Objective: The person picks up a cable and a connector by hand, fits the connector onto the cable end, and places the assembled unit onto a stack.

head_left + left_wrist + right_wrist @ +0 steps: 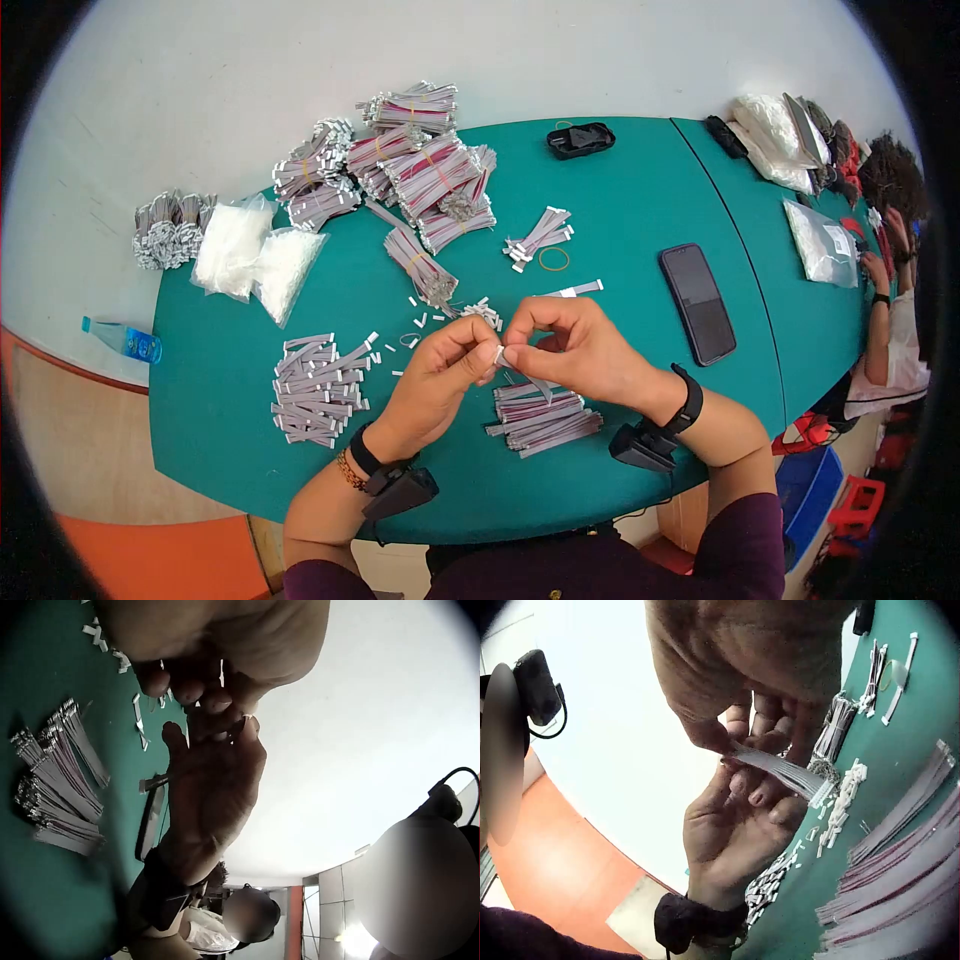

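Observation:
Over the table's front middle, my two hands meet at the fingertips around one short grey ribbon cable [780, 769]. My left hand [440, 372] pinches a small white connector [500, 355] at the cable's end between thumb and forefinger. From the other side, my right hand [580, 350] grips the cable near that end, its free tail hanging below the fingers. Loose white connectors [480, 312] lie in a heap just beyond the hands. Below the right hand rests a stack of grey and purple ribbon cables [545, 418].
Many short cables with white ends [318, 390] lie to the left. Banded cable bundles [430, 175] pile up at the back, beside clear bags of white parts [235, 250]. A phone [697, 303] and a black case [580, 140] lie right. Another person [885, 330] sits far right.

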`<state>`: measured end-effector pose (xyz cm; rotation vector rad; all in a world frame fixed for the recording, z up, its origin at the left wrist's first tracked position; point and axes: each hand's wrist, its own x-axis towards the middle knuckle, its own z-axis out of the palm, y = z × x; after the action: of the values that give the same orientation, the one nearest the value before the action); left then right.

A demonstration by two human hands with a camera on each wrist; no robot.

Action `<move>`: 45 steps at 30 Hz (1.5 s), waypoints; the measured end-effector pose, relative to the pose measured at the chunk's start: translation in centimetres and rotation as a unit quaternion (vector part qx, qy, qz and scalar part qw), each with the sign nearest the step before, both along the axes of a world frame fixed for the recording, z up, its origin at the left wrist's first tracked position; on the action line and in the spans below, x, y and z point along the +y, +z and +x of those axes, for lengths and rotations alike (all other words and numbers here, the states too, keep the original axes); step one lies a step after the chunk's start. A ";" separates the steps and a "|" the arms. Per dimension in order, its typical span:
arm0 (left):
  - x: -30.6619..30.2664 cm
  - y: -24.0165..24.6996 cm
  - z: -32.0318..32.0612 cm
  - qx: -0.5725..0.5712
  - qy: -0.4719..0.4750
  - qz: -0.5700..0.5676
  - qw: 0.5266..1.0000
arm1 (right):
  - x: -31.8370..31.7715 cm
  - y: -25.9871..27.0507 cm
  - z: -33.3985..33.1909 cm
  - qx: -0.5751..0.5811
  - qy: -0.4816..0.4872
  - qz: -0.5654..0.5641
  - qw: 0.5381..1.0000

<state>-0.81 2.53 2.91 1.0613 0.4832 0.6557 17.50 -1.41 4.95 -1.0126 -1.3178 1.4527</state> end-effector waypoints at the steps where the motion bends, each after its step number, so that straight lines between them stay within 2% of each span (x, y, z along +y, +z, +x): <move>1: -0.1 0.0 0.0 0.004 0.006 0.008 1.000 | 0.0 0.1 0.2 -0.006 0.004 -0.010 1.000; 5: -0.1 -0.2 -0.1 0.017 0.016 0.027 0.999 | -0.1 0.5 0.2 -0.083 -0.007 0.025 0.996; 8: 0.0 -0.2 -0.1 0.035 0.013 0.047 0.998 | 0.0 -0.6 0.0 -0.159 -0.056 0.190 0.967; 14: -0.2 0.3 -0.1 0.082 0.033 0.113 0.990 | -0.2 -0.3 -0.2 -0.095 -0.043 0.084 0.991; 20: -0.5 0.3 0.0 0.117 0.076 0.237 0.961 | -0.1 -0.1 0.0 -0.076 -0.023 0.044 0.996; 23: -0.4 0.6 -0.2 0.130 0.072 0.248 0.957 | 0.0 -0.4 0.0 -0.151 -0.047 0.145 0.977; 26: 0.0 0.5 -0.3 0.089 0.042 0.147 0.984 | -0.1 0.5 0.2 -0.112 -0.029 0.069 0.991; 29: 0.1 0.5 -0.3 0.071 0.035 0.130 0.988 | 0.1 0.5 0.6 -0.046 0.008 -0.016 0.999; 32: 0.1 0.7 -0.4 0.070 0.022 0.123 0.990 | 0.3 0.5 0.7 -0.025 0.032 -0.041 0.998; 45: 0.2 0.5 -0.4 0.070 0.018 0.120 0.990 | 0.3 0.0 0.6 -0.018 0.026 -0.014 0.999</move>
<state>-1.16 2.73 3.39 1.3350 0.5555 0.6868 18.07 -1.08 4.96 -1.0337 -1.3619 1.5010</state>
